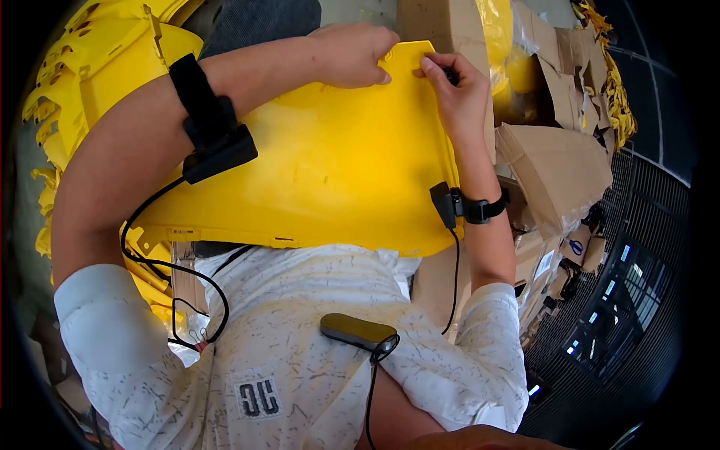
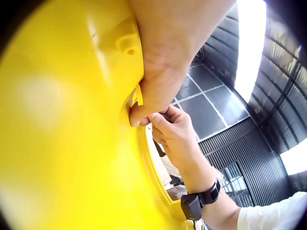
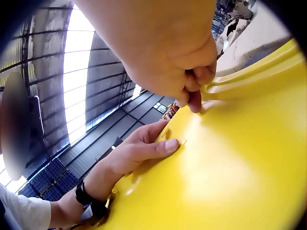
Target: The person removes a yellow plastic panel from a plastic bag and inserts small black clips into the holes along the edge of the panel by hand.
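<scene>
A large, smooth yellow plastic panel (image 1: 330, 165) (image 2: 72, 143) (image 3: 230, 163) lies across the person's lap. At its far edge the left hand (image 1: 356, 56) (image 2: 160, 81) (image 3: 141, 148) grips the rim, thumb on the upper face and the other fingers hidden behind it. The right hand (image 1: 461, 94) (image 2: 177, 136) (image 3: 168, 62) is at the far right corner, fingers curled, with thumb and fingertips pinched at the panel's edge. Something small and dark shows within its curled fingers in the head view; what it is cannot be told.
More yellow panels (image 1: 112, 67) are stacked at the left. Cardboard boxes (image 1: 559, 169) and clear bags with yellow parts (image 1: 517, 67) stand along the right. Black cables hang from both wrist cameras, and a dark device (image 1: 358, 331) lies on the chest.
</scene>
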The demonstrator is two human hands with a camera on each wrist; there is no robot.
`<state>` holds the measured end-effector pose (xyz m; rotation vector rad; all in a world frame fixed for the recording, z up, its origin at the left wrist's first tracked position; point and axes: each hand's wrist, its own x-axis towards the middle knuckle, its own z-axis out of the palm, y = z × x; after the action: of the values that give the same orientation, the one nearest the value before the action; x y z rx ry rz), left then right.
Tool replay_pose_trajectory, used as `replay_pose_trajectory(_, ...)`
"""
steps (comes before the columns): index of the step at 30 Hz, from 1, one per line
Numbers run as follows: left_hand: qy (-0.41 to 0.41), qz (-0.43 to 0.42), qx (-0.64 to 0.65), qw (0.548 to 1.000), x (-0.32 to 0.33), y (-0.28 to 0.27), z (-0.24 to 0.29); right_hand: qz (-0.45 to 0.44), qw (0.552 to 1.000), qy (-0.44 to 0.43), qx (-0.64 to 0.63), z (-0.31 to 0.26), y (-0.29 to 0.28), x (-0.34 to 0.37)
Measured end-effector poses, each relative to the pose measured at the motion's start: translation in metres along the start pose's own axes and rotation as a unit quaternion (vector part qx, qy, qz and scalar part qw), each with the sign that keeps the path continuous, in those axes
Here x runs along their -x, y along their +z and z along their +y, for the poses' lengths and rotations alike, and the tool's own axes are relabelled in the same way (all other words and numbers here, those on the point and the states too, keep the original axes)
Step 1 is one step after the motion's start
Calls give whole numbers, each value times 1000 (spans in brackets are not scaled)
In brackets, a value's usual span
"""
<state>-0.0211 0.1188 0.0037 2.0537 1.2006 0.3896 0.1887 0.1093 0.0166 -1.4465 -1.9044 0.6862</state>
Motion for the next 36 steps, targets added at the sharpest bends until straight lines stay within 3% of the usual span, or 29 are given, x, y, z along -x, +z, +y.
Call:
replay_pose_trajectory(4,27,13,16,999,-2,-1,-1,-10,999,3,-50,3,-13,-1)
replay_pose_trajectory(6,40,26,24,999,-1,-2,-4,55,972,114,-197,5,-24,3)
replay_pose_trajectory(8,33,19,39,999,-2,-3,-5,57,967,140,-205,10,-37,1)
replay_pose_trajectory(10,33,6,44,998,-1,-5,-8,-18,962,220,-158,28,-51,1)
replay_pose_trajectory(12,65,-31,81,994,2,-14,-7,-36,969,223,-104,32,-53,5)
replay_pose_trajectory(13,68,-37,72,994,1,-16,-5,-99,963,227,-103,32,-53,8)
replay_pose_trajectory(14,16,-77,51,996,6,-26,7,-163,954,230,-103,33,-52,11)
replay_pose_trajectory(18,-121,-178,48,975,3,-61,49,-137,961,211,-115,25,-48,15)
replay_pose_trajectory(19,-93,-69,39,993,-17,-43,21,-123,961,204,-142,19,-48,16)
replay_pose_trajectory(20,-92,-72,30,993,-17,-46,26,-118,961,202,-148,15,-49,16)
replay_pose_trajectory(22,-134,-191,290,928,-23,-52,40,-107,956,197,-189,9,-51,14)
replay_pose_trajectory(23,-135,-191,283,930,-27,-48,38,-103,956,193,-195,10,-52,14)
replay_pose_trajectory(25,-139,-232,399,876,-37,-35,30,-117,963,193,-146,11,-52,16)
replay_pose_trajectory(26,-141,-237,390,878,-36,-36,36,-110,963,195,-153,8,-52,17)
replay_pose_trajectory(28,-171,-151,338,913,-28,-33,47,-101,944,250,-192,1,-52,24)
replay_pose_trajectory(32,-142,-168,318,922,-30,-35,43,-115,928,249,-253,16,-53,24)
replay_pose_trajectory(34,-164,-113,296,934,-27,-36,48,-51,914,228,-332,9,-54,27)
replay_pose_trajectory(36,-158,-124,298,933,-30,-36,44,-54,890,227,-392,1,-57,33)
